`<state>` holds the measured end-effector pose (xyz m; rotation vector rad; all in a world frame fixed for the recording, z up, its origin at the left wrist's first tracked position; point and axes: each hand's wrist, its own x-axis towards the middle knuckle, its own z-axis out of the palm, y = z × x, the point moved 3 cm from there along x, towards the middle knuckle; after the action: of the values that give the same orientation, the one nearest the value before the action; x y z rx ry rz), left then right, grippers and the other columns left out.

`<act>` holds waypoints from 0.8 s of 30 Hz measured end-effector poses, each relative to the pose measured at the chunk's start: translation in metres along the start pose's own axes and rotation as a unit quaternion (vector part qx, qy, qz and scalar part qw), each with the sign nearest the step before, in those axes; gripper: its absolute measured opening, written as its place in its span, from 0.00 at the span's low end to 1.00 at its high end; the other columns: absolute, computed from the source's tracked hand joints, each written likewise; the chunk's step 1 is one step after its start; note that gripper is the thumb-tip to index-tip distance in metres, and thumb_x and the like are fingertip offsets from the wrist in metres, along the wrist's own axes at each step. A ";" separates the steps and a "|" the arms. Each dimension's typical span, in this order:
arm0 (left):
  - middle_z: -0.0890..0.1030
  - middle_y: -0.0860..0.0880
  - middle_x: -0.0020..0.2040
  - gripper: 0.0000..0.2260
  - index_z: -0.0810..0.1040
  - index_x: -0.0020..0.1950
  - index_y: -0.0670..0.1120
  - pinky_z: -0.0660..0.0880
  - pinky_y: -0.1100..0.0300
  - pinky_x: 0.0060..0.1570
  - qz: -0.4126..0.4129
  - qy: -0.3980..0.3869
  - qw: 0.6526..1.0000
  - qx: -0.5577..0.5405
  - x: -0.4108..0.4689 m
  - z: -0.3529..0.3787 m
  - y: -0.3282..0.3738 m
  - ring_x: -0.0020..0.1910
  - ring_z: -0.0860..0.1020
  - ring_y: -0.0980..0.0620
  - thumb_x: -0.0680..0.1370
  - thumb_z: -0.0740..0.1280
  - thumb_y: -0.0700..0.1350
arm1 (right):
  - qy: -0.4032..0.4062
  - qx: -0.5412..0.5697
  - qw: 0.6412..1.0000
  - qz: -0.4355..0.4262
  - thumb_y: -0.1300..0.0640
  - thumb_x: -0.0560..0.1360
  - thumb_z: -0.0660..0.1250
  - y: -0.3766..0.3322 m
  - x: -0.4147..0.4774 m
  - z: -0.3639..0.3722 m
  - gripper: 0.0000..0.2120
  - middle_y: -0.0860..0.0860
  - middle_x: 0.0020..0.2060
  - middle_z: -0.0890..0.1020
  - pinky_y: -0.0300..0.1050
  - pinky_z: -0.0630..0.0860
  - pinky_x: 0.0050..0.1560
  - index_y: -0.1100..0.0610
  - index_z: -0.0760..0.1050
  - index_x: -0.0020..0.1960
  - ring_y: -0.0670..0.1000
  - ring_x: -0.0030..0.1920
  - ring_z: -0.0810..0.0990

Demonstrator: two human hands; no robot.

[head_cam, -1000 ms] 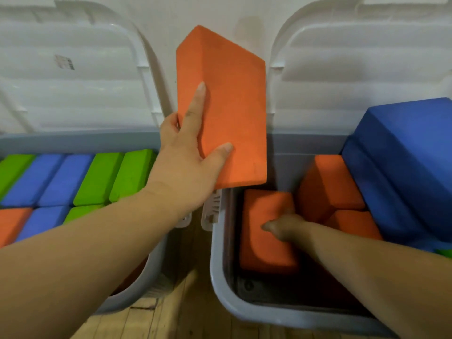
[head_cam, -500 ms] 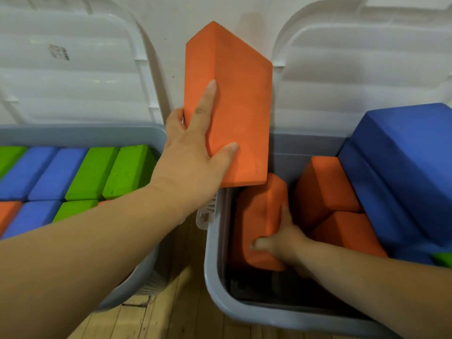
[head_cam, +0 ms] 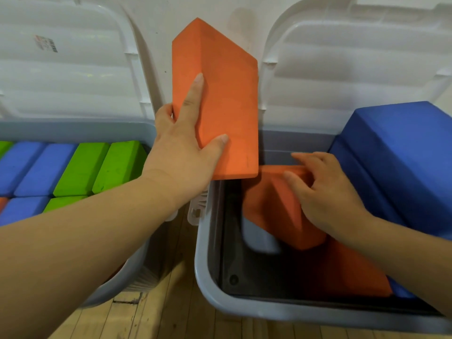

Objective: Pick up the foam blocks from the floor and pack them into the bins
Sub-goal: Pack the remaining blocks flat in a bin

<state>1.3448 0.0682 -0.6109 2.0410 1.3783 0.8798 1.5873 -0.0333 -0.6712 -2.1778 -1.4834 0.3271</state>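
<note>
On the wooden floor: two grey bins side by side, both with lids up.
left bin: packed tight with rows of blue blocks and green blocks, plus a bit of orange at the far left edge.
left lid and right lid: white, open, leaning back on the white wall.
left hand: holds the raised orange block, with the thumb on the front face, one finger stretched up the front and the other fingers round the left edge.
raised orange block: up in the air, standing on end and a little tilted, bottom end over the back left part of the right bin.
right hand: grips the tilted orange block, fingers curled over its top edge.
tilted orange block: inside the right bin, leaning and not flat, top end just under the raised orange block; touching or not, cannot tell.
big blue blocks: piled on the right side of the right bin, higher than its rim.
low orange block: deep in the right bin, under the right arm.
floor of the right bin: dark.
</note>
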 end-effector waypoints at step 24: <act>0.54 0.49 0.77 0.38 0.40 0.78 0.74 0.68 0.56 0.59 -0.062 -0.078 0.993 0.059 -0.010 0.005 0.020 0.59 0.72 0.44 0.79 0.62 0.55 | -0.219 -0.322 0.920 -0.037 0.32 0.81 0.45 0.009 -0.007 0.035 0.32 0.56 0.72 0.70 0.60 0.61 0.68 0.43 0.54 0.81 0.61 0.71 0.65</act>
<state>1.3580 0.0515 -0.6025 2.0380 1.4812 0.5864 1.5760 -0.0331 -0.7056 -2.6593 -2.1548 0.3506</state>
